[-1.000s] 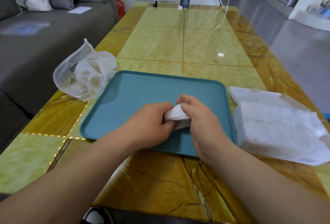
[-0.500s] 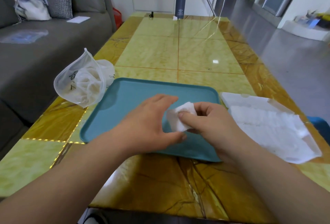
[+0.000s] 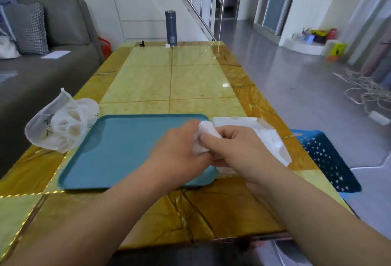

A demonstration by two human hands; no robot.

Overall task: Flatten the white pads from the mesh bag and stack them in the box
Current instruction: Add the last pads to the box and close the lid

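A crumpled white pad [image 3: 204, 136] is held between both hands above the right end of the teal tray [image 3: 118, 151]. My left hand [image 3: 179, 151] grips its left side and my right hand [image 3: 234, 147] pinches its right side with thumb and fingers. The white mesh bag [image 3: 57, 126], with more white pads inside, lies at the tray's left corner. The white box [image 3: 268, 136] with stacked pads sits just right of the tray, partly hidden behind my right hand.
The yellow marble table [image 3: 171, 83] stretches ahead, with a dark flask [image 3: 171, 28] at its far end. A grey sofa [image 3: 42, 64] runs along the left. A blue plastic basket [image 3: 325, 157] stands on the floor at the table's right edge.
Both hands have shifted right with the pad, toward the tray's right end and the box. The camera has tilted up, showing more of the room.
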